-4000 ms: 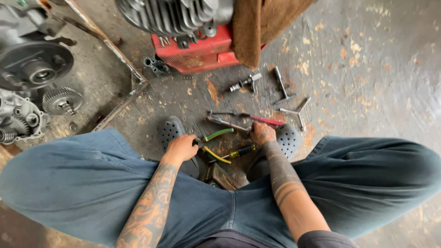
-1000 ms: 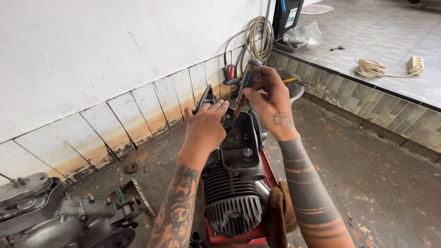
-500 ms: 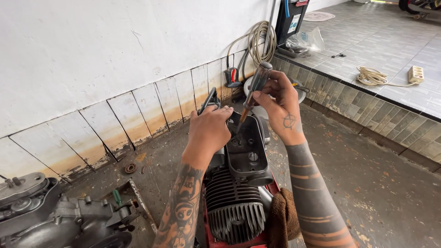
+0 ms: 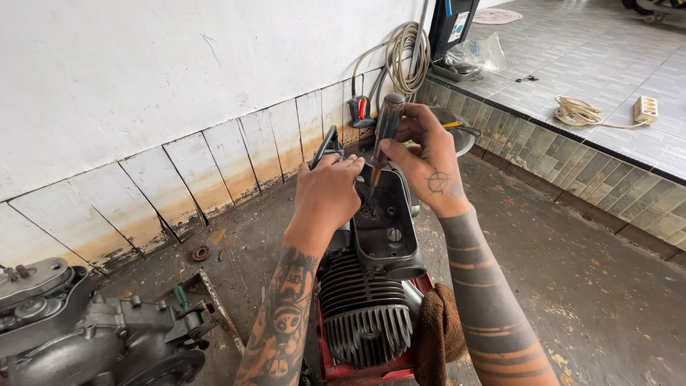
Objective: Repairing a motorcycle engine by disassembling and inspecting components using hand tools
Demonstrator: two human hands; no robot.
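Head view: two hands work on an engine.
Right hand grips a screwdriver, tip down in the casing; left hand clasps pliers just beside.

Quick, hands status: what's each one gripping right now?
Left hand: closed on dark-handled pliers.
Right hand: closed on a dark translucent-handled screwdriver, tip down in the grey metal engine casing.

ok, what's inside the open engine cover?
Inside the dark open metal engine cover: a round silver plug, small holes and the screwdriver tip. The left hand covers its left edge.
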